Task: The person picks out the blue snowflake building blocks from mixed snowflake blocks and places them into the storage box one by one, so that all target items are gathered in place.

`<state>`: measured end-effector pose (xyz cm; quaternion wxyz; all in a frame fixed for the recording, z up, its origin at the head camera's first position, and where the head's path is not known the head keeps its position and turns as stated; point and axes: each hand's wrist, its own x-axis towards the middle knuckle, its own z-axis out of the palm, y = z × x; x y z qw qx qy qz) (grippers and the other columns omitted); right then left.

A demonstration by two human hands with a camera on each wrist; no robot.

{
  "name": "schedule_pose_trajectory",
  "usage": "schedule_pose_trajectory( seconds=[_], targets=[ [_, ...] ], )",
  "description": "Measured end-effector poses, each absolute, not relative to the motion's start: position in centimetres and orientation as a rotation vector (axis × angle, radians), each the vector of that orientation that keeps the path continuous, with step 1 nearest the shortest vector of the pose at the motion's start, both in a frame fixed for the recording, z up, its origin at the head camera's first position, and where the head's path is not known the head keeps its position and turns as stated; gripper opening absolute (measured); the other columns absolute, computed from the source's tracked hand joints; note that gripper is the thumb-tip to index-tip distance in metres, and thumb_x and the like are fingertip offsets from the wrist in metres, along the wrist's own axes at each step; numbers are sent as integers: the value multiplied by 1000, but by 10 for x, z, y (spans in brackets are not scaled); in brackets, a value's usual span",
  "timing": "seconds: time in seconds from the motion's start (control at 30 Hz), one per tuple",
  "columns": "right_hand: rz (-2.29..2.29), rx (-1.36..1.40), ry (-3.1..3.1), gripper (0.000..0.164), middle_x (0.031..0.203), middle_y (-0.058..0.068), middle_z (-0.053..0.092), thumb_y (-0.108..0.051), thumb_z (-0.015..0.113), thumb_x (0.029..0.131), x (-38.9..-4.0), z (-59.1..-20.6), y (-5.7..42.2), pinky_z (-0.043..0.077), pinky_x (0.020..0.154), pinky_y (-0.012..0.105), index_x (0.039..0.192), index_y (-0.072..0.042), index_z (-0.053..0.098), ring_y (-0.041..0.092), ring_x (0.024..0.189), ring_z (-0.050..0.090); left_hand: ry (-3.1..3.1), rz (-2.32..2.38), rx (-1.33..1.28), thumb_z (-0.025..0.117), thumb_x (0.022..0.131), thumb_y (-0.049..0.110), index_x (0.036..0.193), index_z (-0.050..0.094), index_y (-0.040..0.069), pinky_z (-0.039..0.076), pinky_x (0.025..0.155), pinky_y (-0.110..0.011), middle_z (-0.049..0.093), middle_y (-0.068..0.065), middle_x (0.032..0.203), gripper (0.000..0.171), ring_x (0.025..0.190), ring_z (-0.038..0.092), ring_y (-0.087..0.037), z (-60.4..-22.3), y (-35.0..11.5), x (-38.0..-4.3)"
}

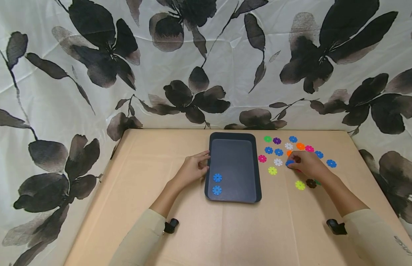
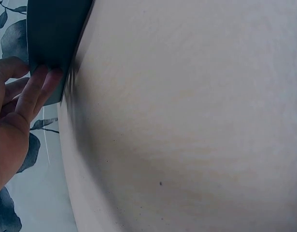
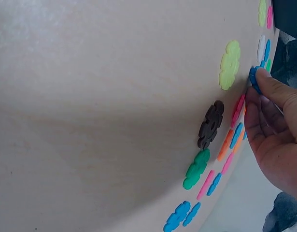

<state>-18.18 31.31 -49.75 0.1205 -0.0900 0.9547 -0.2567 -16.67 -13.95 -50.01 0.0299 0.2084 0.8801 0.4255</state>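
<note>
A dark rectangular tray [image 1: 237, 166] lies on the table, with two blue notched plastic discs [image 1: 217, 184] one above the other in its lower left. My left hand [image 1: 192, 169] touches the tray's left side, fingers reaching to the rim; the left wrist view shows the fingertips against the tray's outer wall [image 2: 54, 43]. Right of the tray, my right hand [image 1: 308, 164] pinches a blue notched disc [image 3: 255, 79] between thumb and fingers, just over the scattered discs. Part of the group is hidden beneath that hand.
Several loose discs lie right of the tray, including a lime one [image 1: 273, 170], a white one [image 1: 278, 162], a purple one [image 1: 277, 140] and a brown one [image 1: 311, 183]. A flower-printed cloth [image 1: 219, 74] hangs behind the tan table [image 1: 159, 159].
</note>
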Motion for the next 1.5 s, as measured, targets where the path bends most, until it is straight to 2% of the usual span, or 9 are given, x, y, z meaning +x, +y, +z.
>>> schedule_pose_trajectory(
  seconds=[0.17,0.37,0.43,0.63,0.97,1.07,1.23,1.37,1.5],
  targets=[
    [-737,-279,2802,14,89,6,64,-15,77,93,-181,-495,312,52,67,29,102,-6,70,26,88,55,2706,1316,642,72,89,-3,132,65,-10,57,67,-19,55,-16,152,44,79,71,-12,-500,-140,-166],
    [-745,-347,2852,18,101,13,73,-15,74,95,-178,-487,308,60,84,48,111,-5,76,32,97,61,2706,1310,635,72,90,-3,132,64,-9,56,66,-18,55,-16,152,44,79,70,-12,-501,-140,-165],
    [-751,-374,2861,21,104,14,74,-14,73,96,-177,-483,305,61,82,46,114,-5,76,32,97,63,2711,1305,635,72,90,-3,132,65,-9,55,65,-18,55,-16,152,44,78,69,-12,-502,-141,-165],
    [-787,-440,2873,27,110,20,75,-11,73,96,-180,-463,290,55,72,23,121,0,74,27,92,66,2716,1294,636,72,89,-3,132,65,-9,53,64,-17,55,-16,152,44,76,66,-11,-502,-141,-164],
    [-807,-493,2825,27,110,18,76,-8,68,99,-193,-441,252,54,69,24,124,-1,73,22,86,63,2715,1292,642,73,89,-3,132,65,-9,56,65,-18,55,-16,152,44,78,69,-11,-501,-141,-164],
    [-822,-526,2805,27,112,18,76,-8,67,100,-196,-437,238,57,74,28,125,-2,73,21,86,65,2718,1290,646,73,89,-3,132,65,-10,56,66,-19,55,-17,152,44,78,69,-11,-501,-141,-164],
    [-865,-585,2769,26,102,12,77,-9,67,99,-200,-435,214,62,82,40,123,-1,73,26,86,70,2723,1291,666,73,89,-3,131,65,-10,55,65,-19,56,-18,151,44,77,68,-11,-502,-141,-164],
    [-904,-601,2729,23,95,8,76,-9,69,98,-204,-435,194,63,82,39,119,-2,73,28,86,70,2727,1291,674,73,89,-3,131,65,-9,56,65,-18,56,-17,151,43,77,69,-11,-502,-142,-164],
    [-902,-632,2732,20,94,7,76,-10,72,96,-207,-436,175,63,81,38,115,-4,74,21,83,69,2722,1293,676,72,89,-2,132,65,-9,56,66,-18,56,-17,152,43,78,70,-11,-502,-142,-165]
  ],
)
